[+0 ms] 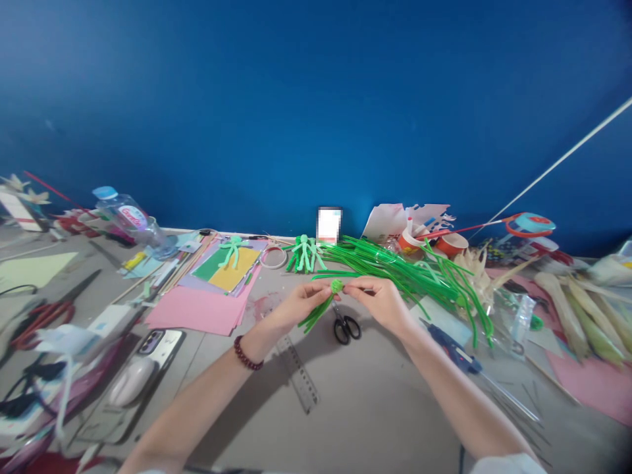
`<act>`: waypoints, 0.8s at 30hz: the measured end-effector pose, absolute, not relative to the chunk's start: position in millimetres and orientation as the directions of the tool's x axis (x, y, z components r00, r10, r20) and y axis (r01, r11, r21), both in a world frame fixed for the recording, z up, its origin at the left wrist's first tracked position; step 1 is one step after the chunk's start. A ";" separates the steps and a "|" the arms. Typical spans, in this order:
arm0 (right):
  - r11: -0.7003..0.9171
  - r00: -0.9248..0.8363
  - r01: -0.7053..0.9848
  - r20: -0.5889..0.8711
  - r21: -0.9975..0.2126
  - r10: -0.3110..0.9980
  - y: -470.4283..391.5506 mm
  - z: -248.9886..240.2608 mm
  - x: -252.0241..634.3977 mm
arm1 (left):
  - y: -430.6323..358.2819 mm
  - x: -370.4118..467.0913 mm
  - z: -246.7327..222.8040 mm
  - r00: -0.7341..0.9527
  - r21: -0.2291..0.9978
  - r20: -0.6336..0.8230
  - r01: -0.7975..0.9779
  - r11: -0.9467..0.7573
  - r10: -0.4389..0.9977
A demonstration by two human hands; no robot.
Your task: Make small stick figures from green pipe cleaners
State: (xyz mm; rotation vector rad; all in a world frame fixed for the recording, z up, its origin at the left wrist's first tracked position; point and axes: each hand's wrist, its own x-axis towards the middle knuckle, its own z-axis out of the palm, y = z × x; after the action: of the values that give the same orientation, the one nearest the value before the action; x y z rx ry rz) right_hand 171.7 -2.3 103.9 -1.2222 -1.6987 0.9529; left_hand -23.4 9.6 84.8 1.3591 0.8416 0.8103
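Fingers of the left hand (307, 301) are closed in a pinch on a green bunch (315, 315) of fuzzy stems, just under its knotted knob. Fingers of the right hand (385, 304) are pinched together too, tips on the knob's right edge. Bunch is in the air over mid-tabletop (375, 421), loose ends sloping down-left.

Black-handled scissors (347, 328) lie right below the hands, handles toward the person, blades partly hidden by the bunch. Clear ruler (299, 376) lies at a slant beside the left forearm, its far end close to the wrist.

Open room: bare grey tabletop from the ruler across to the blue glue gun (457, 349), running down toward the near edge between the forearms. That's the roomy side.

Far side is tight: long green stems (390, 263) spread behind the right hand, green stem figures (303, 253) stand behind the left, all short of the blue wall (316, 125).

Left boundary: pink paper (200, 313), near corner just left of the left hand; further out, phone with a white mouse (132, 382) on it. Right boundary: glue gun beside the right forearm, husks (575, 316) well beyond.
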 end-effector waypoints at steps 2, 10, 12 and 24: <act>0.235 -0.117 0.369 0.206 -0.899 0.971 -3.7 109.6 176.6 | 16.0 -29.1 82.7 0.537 0.996 0.021 0.063 -0.064 0.844; 0.294 0.230 0.293 0.365 -0.910 0.902 -9.2 130.3 204.6 | 31.6 -47.6 71.6 0.468 0.315 0.406 0.734 -0.601 0.785; 0.341 0.214 0.395 0.447 -0.853 0.869 -9.4 132.0 206.7 | 28.1 -45.3 72.3 0.516 0.090 0.442 0.789 -0.608 0.734; 0.750 -0.617 0.446 0.440 -0.487 0.653 -23.9 104.0 157.3 | -11.6 -13.8 74.3 0.778 -0.259 0.355 0.615 -0.745 0.518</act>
State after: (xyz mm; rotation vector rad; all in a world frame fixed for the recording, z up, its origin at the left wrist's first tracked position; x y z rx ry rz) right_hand 157.3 -23.9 104.0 -0.8223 -2.3353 0.4426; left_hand -13.8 -11.6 74.3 3.3032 1.0936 0.4689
